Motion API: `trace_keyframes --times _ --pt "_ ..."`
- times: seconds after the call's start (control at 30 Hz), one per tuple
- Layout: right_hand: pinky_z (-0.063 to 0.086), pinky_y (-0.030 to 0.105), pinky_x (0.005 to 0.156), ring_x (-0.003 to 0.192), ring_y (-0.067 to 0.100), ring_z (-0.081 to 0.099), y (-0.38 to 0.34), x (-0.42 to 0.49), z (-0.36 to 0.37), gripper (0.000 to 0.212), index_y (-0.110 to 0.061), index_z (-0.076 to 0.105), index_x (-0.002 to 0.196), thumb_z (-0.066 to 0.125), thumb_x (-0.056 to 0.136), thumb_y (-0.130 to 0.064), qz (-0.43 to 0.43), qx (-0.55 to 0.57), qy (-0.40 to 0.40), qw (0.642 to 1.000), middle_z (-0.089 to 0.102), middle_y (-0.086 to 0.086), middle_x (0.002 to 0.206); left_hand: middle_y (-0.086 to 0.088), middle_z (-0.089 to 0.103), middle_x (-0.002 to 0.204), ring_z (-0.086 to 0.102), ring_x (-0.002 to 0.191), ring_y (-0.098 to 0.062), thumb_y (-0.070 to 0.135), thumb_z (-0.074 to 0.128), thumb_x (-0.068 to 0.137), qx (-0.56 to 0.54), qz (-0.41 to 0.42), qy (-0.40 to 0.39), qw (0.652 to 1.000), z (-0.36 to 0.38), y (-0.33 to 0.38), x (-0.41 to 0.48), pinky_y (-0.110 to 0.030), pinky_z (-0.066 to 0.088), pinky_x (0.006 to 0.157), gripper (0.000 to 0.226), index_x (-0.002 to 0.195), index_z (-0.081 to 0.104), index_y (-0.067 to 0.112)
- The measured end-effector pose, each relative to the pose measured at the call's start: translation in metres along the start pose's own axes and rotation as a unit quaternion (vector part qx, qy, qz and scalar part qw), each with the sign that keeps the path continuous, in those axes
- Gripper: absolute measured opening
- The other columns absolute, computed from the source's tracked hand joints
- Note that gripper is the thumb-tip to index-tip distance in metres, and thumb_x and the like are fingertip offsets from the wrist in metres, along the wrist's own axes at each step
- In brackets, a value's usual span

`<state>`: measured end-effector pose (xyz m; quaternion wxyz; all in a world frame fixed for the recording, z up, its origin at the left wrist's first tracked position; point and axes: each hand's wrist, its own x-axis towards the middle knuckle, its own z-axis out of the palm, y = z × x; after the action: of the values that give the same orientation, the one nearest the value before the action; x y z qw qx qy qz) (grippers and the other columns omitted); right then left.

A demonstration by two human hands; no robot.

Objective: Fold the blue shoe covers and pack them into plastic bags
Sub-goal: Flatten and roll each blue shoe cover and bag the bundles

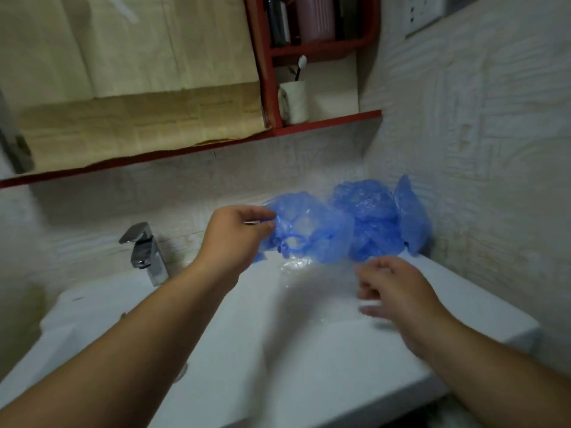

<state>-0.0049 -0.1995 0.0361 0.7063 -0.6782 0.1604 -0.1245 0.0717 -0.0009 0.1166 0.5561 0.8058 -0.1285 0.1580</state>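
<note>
My left hand (236,234) pinches the edge of a blue shoe cover (312,231) and holds it up above the white sink counter (309,350). To its right, a pile of more blue shoe covers (375,219) leans in the corner against the wall. My right hand (392,288) hovers blurred over the counter with fingers loosely curled and holds nothing. A clear plastic bag (309,273) lies flat on the counter under the lifted cover; its outline is hard to make out.
A chrome tap (143,248) stands at the left of the sink. A red-framed cabinet (268,88) hangs above, with a white cup and toothbrush (295,100) on its shelf. The tiled wall (479,149) closes in on the right.
</note>
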Motion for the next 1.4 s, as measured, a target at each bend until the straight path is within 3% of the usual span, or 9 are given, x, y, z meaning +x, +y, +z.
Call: trace_keyframes --times 0.13,0.3,0.57,0.7,0.87,1.0,1.2,1.33,1.4 --pt "0.061 0.045 0.077 0.088 0.030 0.073 -0.048 -0.042 0.008 0.061 -0.024 0.054 0.126 0.076 0.075 -0.050 0.028 0.072 -0.090 0.993 0.065 0.010 0.110 -0.013 0.076 0.088 0.071 0.085 -0.032 0.003 0.076 0.080 -0.052 -0.021 -0.042 0.998 -0.005 0.013 -0.043 -0.043 0.056 0.084 0.018 0.089 0.077 0.019" --pt "0.056 0.028 0.057 0.057 0.018 0.069 -0.063 -0.067 0.012 0.006 -0.017 0.063 0.092 0.068 0.089 -0.015 -0.012 0.053 -0.062 0.997 0.071 0.004 0.073 -0.008 0.073 0.076 0.062 0.062 -0.014 -0.005 0.072 0.081 -0.047 -0.018 -0.059 0.997 -0.006 0.018 -0.077 -0.026 0.049 0.062 0.022 0.083 0.075 0.017" --pt "0.056 0.033 0.069 0.075 0.021 0.065 -0.022 -0.067 -0.021 0.023 -0.012 0.066 0.114 0.064 0.091 -0.011 0.013 0.028 -0.061 0.998 0.068 0.007 0.086 -0.001 0.064 0.060 0.049 0.052 -0.012 0.015 0.062 0.096 0.006 -0.013 -0.015 1.000 -0.017 -0.001 -0.096 -0.030 0.040 0.057 0.022 0.076 0.070 0.010" --pt "0.047 0.031 0.093 0.103 0.010 0.058 -0.023 -0.069 -0.031 0.061 -0.037 0.050 0.133 0.075 0.080 -0.019 -0.160 -0.203 -0.014 0.966 0.057 -0.003 0.115 -0.004 0.067 0.065 0.059 0.058 -0.013 0.019 0.059 0.098 -0.010 -0.019 -0.025 0.999 -0.013 0.005 -0.099 -0.027 0.049 0.054 0.023 0.080 0.071 0.011" --pt "0.048 0.019 0.093 0.104 -0.002 0.058 -0.032 -0.090 -0.023 0.030 -0.034 0.071 0.107 0.073 0.083 -0.016 -0.326 -0.223 -0.115 0.911 0.061 -0.016 0.109 -0.001 0.064 0.061 0.060 0.055 -0.013 0.020 0.058 0.098 -0.044 -0.037 -0.076 0.995 -0.008 0.014 -0.105 -0.026 0.047 0.049 0.022 0.082 0.070 0.011" --pt "0.053 0.020 0.088 0.100 -0.001 0.063 -0.025 -0.099 -0.008 0.033 -0.032 0.068 0.114 0.076 0.083 -0.024 -0.283 -0.225 -0.212 0.908 0.068 -0.015 0.104 -0.005 0.060 0.061 0.057 0.054 -0.017 0.023 0.059 0.097 -0.078 -0.060 -0.099 0.990 -0.002 0.023 -0.112 -0.026 0.044 0.047 0.021 0.083 0.069 0.010" --pt "0.048 0.014 0.062 0.065 0.002 0.062 -0.027 -0.096 -0.011 0.013 -0.015 0.068 0.075 0.074 0.083 -0.006 -0.215 -0.133 -0.245 0.936 0.067 -0.007 0.067 -0.002 0.058 0.060 0.054 0.054 -0.017 0.053 0.052 0.095 -0.032 -0.082 -0.118 0.989 -0.003 0.018 -0.115 -0.027 0.045 0.056 0.047 0.079 0.074 0.014" --pt "0.055 0.030 0.067 0.073 0.019 0.071 -0.024 -0.089 -0.021 0.012 -0.014 0.075 0.077 0.071 0.083 -0.006 -0.112 0.020 -0.250 0.962 0.074 0.008 0.079 0.008 0.038 0.046 0.032 0.039 -0.008 0.055 0.046 0.097 -0.124 -0.108 -0.035 0.986 -0.009 0.010 -0.107 -0.021 0.028 0.043 0.051 0.092 0.068 0.010" --pt "0.057 0.035 0.072 0.078 0.024 0.072 -0.023 -0.087 -0.023 0.008 -0.014 0.078 0.081 0.071 0.080 -0.011 -0.088 0.061 -0.251 0.962 0.075 0.013 0.085 0.005 0.051 0.057 0.048 0.052 -0.012 0.062 0.056 0.088 -0.121 -0.038 -0.089 0.988 -0.014 0.010 -0.111 -0.027 0.041 0.054 0.049 0.092 0.070 0.015"
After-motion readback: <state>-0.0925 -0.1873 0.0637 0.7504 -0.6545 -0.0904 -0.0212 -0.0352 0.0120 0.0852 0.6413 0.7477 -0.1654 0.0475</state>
